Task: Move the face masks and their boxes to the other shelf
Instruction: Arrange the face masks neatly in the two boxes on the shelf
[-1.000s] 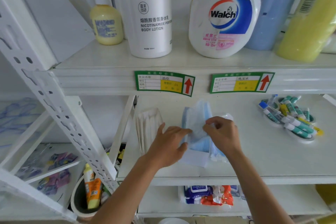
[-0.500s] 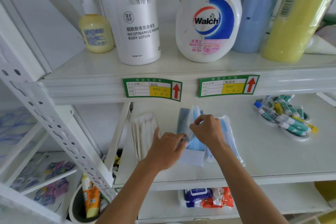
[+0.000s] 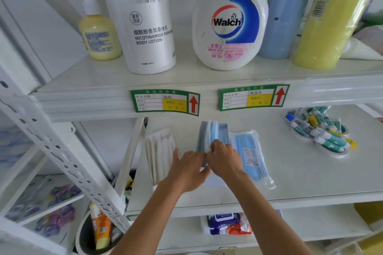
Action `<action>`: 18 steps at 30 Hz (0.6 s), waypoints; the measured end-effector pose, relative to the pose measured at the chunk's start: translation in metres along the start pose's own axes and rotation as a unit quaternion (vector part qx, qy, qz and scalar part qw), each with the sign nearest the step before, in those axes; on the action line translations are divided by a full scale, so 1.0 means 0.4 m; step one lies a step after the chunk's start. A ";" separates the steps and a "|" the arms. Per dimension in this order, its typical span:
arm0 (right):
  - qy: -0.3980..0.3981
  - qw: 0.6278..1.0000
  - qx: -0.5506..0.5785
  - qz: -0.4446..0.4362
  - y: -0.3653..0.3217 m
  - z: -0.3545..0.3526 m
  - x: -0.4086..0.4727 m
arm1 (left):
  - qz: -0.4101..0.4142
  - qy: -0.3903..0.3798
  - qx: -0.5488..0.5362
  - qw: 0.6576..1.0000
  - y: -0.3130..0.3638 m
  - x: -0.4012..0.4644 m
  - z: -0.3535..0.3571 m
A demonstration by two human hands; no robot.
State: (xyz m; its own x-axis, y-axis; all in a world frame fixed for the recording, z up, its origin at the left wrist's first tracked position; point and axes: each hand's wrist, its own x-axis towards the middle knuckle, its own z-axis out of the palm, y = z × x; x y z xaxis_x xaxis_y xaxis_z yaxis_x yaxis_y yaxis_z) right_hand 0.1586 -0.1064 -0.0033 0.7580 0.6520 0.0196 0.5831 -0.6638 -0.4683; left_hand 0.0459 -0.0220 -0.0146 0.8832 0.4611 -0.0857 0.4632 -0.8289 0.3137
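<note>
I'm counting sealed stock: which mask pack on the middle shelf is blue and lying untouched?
The wrapped blue pack, right of both hands. The white pack lies left; the blue masks between them are being handled.

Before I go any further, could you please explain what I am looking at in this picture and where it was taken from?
There is no machine here: a camera worn on a person's head looks down at their two bare hands. On the middle shelf the left hand and right hand both grip an upright stack of blue face masks. A sealed pack of blue masks lies flat to its right, a white pack to its left, small tubes farther right. Bottles, including a body lotion, stand on the shelf above.
</note>
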 end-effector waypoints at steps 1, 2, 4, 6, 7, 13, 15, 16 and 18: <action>-0.017 1.000 -0.016 -0.006 0.004 0.006 0.000 | -0.003 0.022 0.002 1.000 -0.003 0.000 -0.001; -0.035 0.999 -0.036 -0.017 0.007 0.009 0.002 | -0.004 0.036 -0.001 0.999 -0.006 0.000 -0.002; -0.068 0.993 -0.082 -0.058 0.008 0.013 0.005 | 0.008 0.038 -0.023 0.999 -0.011 0.002 -0.010; -0.089 0.982 -0.139 -0.098 0.006 0.019 0.003 | 0.021 0.025 -0.045 0.998 -0.014 0.009 -0.016; -0.095 0.974 -0.170 -0.114 0.006 0.022 -0.001 | 0.019 0.015 -0.049 0.998 -0.016 0.013 -0.019; -0.067 0.960 -0.207 -0.174 0.016 0.014 -0.037 | -0.018 0.024 -0.058 0.998 -0.029 0.043 -0.035; -0.012 0.976 -0.159 -0.146 0.025 0.006 -0.040 | -0.024 0.051 -0.050 0.997 -0.021 0.052 -0.033; 0.001 0.980 -0.142 -0.139 0.030 0.003 -0.040 | -0.027 0.064 -0.039 0.997 -0.013 0.057 -0.032; -0.007 0.988 -0.097 -0.123 0.042 0.002 -0.042 | -0.033 0.069 0.001 0.997 0.003 0.068 -0.026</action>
State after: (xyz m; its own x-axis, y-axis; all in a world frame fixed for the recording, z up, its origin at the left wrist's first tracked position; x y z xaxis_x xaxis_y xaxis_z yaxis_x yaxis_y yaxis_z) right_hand 0.1556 -0.1283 -0.0121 0.5827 0.8066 0.0992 0.7953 -0.5409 -0.2736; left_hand 0.0695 -0.0071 -0.0067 0.8320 0.5542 0.0257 0.5203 -0.7956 0.3104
